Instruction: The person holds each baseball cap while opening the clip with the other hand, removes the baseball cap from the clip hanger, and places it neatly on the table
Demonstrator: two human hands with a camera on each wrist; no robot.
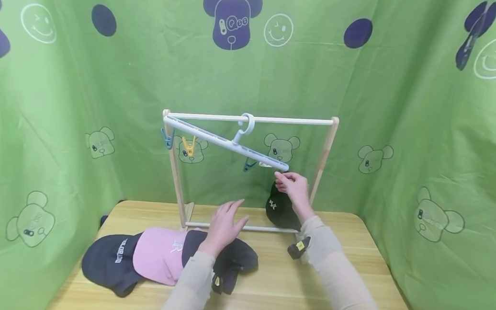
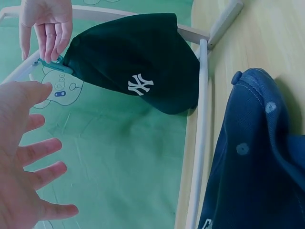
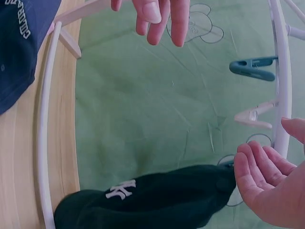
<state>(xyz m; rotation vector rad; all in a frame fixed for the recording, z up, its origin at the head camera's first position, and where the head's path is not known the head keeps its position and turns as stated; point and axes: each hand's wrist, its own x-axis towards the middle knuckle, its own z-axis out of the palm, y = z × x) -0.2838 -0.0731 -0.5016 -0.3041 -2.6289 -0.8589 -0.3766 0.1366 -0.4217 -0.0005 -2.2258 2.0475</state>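
A dark cap with a white NY emblem (image 2: 140,85) hangs by its edge from a teal clip (image 2: 56,66) at the low right end of a pale blue hanger (image 1: 214,137). My right hand (image 1: 292,187) is right at that clip, its fingers (image 3: 262,164) loosely bent and the thumb apart from them. Over the caps on the table, my left hand (image 1: 224,223) is raised with its fingers spread and nothing in it. The hanger's hook is over the top bar (image 1: 293,121) of a wooden rack, and the hanger tilts down to the right.
A navy cap (image 1: 104,260), a pink cap (image 1: 154,254) and a dark cap (image 1: 241,255) overlap in a row at the table's front left. Other clips on the hanger include a blue one (image 1: 168,139), a yellow one (image 1: 188,146) and a pale one (image 3: 256,114). Green curtain (image 1: 151,62) surrounds the table.
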